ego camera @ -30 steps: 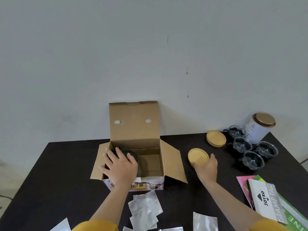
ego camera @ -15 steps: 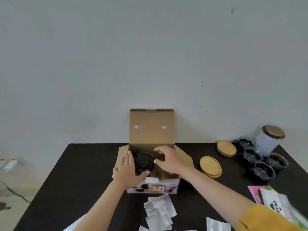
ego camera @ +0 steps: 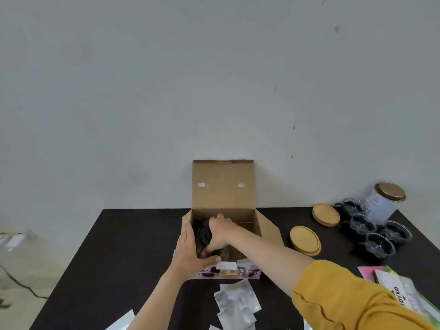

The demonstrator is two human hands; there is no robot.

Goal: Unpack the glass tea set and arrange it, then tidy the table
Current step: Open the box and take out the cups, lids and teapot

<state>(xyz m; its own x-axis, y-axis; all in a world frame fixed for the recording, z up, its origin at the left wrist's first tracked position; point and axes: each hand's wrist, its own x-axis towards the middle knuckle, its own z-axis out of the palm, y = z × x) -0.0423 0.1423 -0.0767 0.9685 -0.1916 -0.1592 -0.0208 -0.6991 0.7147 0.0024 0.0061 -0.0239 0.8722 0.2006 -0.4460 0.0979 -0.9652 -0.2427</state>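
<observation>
An open cardboard box (ego camera: 223, 186) stands at the middle of the black table (ego camera: 123, 246), its lid flap up against the wall. Inside its left half sits a glass teapot with a black lid (ego camera: 204, 234). My left hand (ego camera: 190, 251) cups the pot's left side, thumb curled under its front. My right hand (ego camera: 220, 231) reaches into the box and grips the pot from the right, over the lid. Several glass cups (ego camera: 378, 244) stand at the right, with two stacks of round wooden coasters (ego camera: 305, 239) beside them.
A white tin with a gold lid (ego camera: 383, 203) stands behind the cups by the wall. Silver foil packets (ego camera: 235, 306) lie in front of the box. A stamp pad box and coloured paper (ego camera: 402, 291) lie at the front right. A cable runs on the floor at left.
My right hand left the coaster stack, crossed to the box and took hold of the teapot. My left hand stayed on the pot's left side. The camera turned left.
</observation>
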